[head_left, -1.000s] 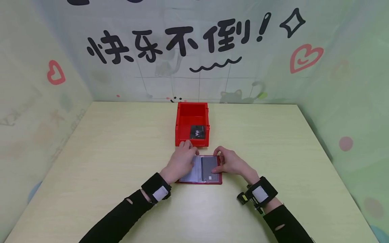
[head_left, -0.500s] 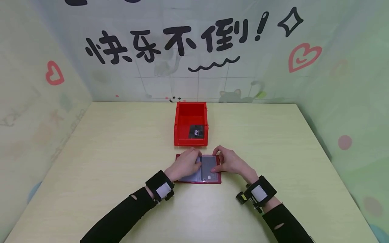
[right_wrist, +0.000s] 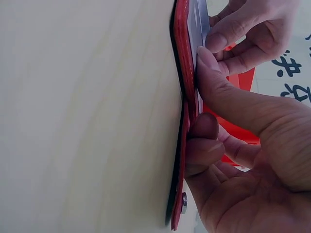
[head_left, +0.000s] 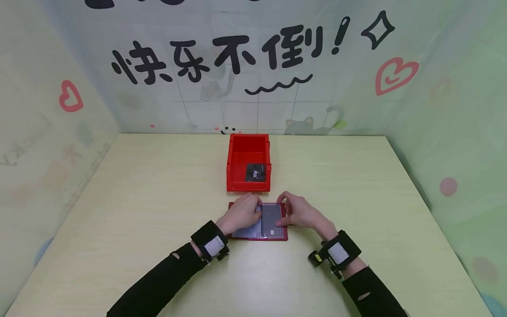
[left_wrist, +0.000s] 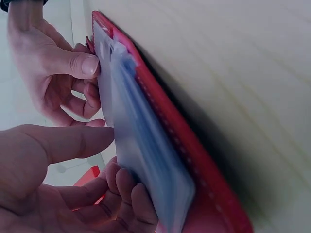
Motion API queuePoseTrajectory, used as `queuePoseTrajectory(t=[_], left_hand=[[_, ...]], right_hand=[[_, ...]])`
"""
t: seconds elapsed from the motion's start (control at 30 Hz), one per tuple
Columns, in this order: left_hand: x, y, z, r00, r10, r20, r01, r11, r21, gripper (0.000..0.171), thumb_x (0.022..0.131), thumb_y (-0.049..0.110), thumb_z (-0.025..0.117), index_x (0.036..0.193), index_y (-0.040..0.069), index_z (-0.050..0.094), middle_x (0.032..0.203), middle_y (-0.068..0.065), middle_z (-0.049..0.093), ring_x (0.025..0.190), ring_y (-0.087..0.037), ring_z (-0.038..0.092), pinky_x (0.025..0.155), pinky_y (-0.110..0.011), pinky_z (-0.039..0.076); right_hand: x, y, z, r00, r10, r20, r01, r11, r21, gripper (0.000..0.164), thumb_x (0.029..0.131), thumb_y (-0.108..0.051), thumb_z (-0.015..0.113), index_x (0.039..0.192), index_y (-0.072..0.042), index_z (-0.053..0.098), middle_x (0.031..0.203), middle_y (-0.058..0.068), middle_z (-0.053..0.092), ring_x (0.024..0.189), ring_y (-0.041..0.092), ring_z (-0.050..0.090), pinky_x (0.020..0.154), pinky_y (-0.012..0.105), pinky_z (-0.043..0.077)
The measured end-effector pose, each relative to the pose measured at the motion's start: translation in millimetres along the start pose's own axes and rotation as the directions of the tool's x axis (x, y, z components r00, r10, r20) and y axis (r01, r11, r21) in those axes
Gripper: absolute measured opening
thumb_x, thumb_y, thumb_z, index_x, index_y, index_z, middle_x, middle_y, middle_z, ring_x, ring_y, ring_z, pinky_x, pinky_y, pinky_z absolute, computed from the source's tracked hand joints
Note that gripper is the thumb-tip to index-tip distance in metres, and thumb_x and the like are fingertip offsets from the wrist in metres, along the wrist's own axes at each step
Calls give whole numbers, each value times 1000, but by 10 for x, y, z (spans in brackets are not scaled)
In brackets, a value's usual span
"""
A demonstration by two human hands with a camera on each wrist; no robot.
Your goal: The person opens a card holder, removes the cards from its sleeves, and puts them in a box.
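Note:
A red card holder lies spread on the table, with clear plastic sleeves on its left half and a grey card in the right-hand pocket. My left hand reaches over the sleeves near the fold; its thumb and curled fingers pinch at them in the left wrist view. At the right side, my right hand grips the holder's edge, thumb on the inner face and fingers around the border. The right wrist view shows a red flap with a metal snap below those fingers. Part of the left half is hidden beneath my left hand.
Just beyond the card holder stands a red bin holding a dark card marked "Vip". The pale wooden table meets a printed backdrop at the rear and sides.
My left hand has drawn back from beside the bin's front and shifted right, onto the sleeves near the fold. Over the last half second both hands barely move. The right hand keeps its grip.

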State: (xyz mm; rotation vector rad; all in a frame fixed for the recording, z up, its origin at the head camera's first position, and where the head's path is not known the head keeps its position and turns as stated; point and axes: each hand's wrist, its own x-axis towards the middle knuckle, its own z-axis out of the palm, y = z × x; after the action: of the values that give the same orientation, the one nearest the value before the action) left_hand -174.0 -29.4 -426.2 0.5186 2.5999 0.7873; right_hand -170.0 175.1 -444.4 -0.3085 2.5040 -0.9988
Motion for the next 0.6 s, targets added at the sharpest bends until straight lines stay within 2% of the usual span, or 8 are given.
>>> queuePoseTrajectory(t=[0.27,0.37,0.47,0.6], left_hand=[[24,9,-32,997,-75,35,78,994,-74,32,93,14,70,121,-1,64,102,-13,66,84,-21,57,69,-28,47],[33,-4,-44,996,-81,40,84,992,-95,30,94,16,68,119,0,66,99,-12,67,81,-20,57,67,-27,46],[51,-26,-49,997,-67,41,71,990,-123,23,96,18,66,110,1,72,85,-8,65,72,-19,55,60,-25,40],[77,-49,-45,997,-56,50,62,988,-138,21,97,21,64,94,4,76,63,-3,51,60,-17,48,55,-25,30]], right_hand=[[-1,-9,-8,1000,-5,7,5,1000,4,56,78,-17,87,122,-7,53,83,7,55,76,18,52,63,27,42],[0,-8,-7,1000,-6,8,6,1000,3,56,78,-17,87,122,-8,53,82,7,54,74,18,51,62,27,42],[3,-3,-4,1000,-4,7,4,1000,0,56,79,-17,87,122,-8,53,82,7,54,73,18,51,61,27,41],[9,0,-2,1000,-6,6,6,1000,-4,56,79,-17,86,122,-8,53,81,7,54,73,18,51,62,27,41]])
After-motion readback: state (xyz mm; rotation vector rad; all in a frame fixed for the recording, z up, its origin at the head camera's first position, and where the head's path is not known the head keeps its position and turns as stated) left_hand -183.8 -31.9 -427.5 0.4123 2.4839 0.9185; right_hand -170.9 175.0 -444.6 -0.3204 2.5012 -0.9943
